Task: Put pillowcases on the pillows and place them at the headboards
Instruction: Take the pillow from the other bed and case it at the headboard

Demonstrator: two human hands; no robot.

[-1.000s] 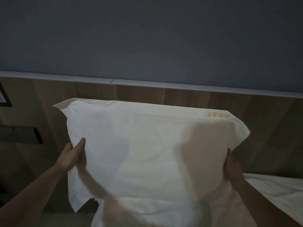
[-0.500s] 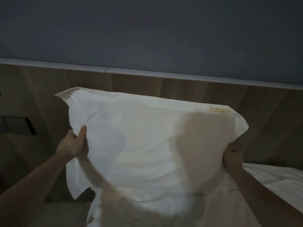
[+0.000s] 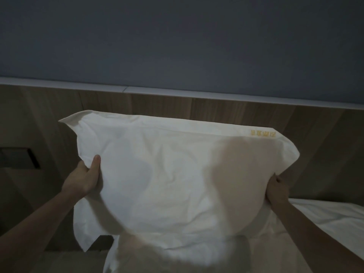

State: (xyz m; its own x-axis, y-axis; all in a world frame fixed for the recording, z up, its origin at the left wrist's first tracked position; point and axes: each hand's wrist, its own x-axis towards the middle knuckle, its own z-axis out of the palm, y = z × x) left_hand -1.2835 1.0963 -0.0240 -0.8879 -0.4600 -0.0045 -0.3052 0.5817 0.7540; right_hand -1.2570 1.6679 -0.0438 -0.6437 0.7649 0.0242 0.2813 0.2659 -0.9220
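A white pillow in a white pillowcase (image 3: 167, 174) is held upright in front of the wooden headboard (image 3: 216, 109). Small yellow embroidery sits near its top right corner. My left hand (image 3: 86, 176) grips its left edge, thumb on the front. My right hand (image 3: 275, 190) grips the right edge, fingers curled around the fabric. Loose pillowcase cloth hangs below the left hand. The pillow's lower part overlaps the white bed (image 3: 334, 219) beneath it.
A grey wall rises above a pale ledge (image 3: 177, 91) that tops the headboard. A dark switch panel (image 3: 19, 158) is set in the wood at the left. White bedding spreads at the lower right. The room is dim.
The pillow's top edge has sunk slightly relative to the headboard ledge, and both hands have closed more firmly on its sides. The view has shifted a little.
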